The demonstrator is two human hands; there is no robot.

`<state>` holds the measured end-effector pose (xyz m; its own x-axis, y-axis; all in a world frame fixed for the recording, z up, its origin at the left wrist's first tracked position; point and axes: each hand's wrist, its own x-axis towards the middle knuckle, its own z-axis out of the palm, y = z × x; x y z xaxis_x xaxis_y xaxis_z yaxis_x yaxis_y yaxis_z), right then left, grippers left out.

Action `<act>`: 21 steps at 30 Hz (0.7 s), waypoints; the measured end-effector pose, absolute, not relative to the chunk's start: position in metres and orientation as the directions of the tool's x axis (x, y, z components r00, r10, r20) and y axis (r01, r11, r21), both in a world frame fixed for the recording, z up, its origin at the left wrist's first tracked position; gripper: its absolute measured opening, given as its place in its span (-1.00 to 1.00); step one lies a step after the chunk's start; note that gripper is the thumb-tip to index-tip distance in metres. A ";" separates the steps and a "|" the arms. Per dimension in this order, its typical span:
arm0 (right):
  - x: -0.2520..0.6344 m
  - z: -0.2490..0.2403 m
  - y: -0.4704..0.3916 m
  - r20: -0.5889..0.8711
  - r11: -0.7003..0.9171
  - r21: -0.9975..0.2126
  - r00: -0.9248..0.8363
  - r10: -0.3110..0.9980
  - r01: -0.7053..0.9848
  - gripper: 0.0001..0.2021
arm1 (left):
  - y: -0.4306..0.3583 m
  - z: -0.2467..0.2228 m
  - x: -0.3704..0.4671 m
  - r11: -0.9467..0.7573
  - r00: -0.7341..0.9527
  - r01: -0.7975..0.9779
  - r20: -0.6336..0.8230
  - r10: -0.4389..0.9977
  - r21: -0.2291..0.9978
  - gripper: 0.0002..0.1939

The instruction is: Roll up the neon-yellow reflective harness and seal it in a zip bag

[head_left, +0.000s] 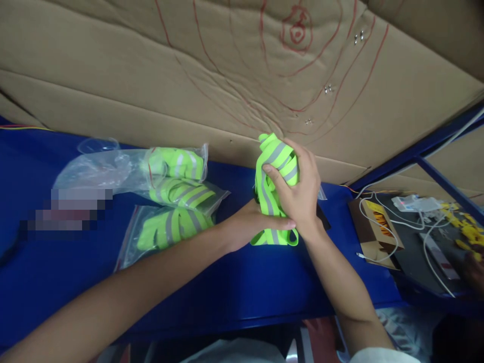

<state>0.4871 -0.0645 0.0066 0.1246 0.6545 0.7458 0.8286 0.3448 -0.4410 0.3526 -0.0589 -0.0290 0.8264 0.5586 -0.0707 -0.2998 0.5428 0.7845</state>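
Observation:
A bundle of neon yellow-green reflective strap (267,189) with grey stripes is gathered between my two hands above the blue table. My right hand (298,186) wraps round its upper right side, thumb across the front. Lower down, my left hand (257,224) grips the bundle from the left, its thumb lying over the front and its other fingers hidden behind. Loops of strap hang out below the left thumb. To the left lie several clear plastic bags, among them an upper bag (176,164) and a lower bag (170,227), with similar folded straps inside.
A cardboard wall (212,91) with red marker lines and metal staples rises behind the blue table (227,287). At the right, past a blue frame, stand an open brown box (372,232), white cables and yellow pieces (469,229). A pixelated patch covers something at the left.

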 end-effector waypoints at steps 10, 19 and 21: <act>0.506 0.034 -0.079 0.306 0.151 -0.859 0.254 0.918 0.488 -0.59 | -0.037 -0.039 0.358 0.190 0.639 0.032 -0.166 0.751 0.981 -0.54; 0.527 0.044 -0.077 -0.078 -0.084 -0.994 0.083 0.994 0.072 -0.46 | -0.037 -0.010 0.338 -0.325 0.690 0.160 0.129 0.712 0.932 -0.71; 0.527 0.044 -0.075 -0.048 -0.051 -0.997 0.045 0.998 0.058 -0.48 | -0.036 0.003 0.333 -0.431 0.671 0.213 0.189 0.717 0.877 -0.63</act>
<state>0.5275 -0.0749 0.0443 0.0448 0.9978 -0.0480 0.0580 -0.0506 -0.9970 0.3333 -0.0355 0.0031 0.6714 0.7167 0.1886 0.2133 -0.4306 0.8770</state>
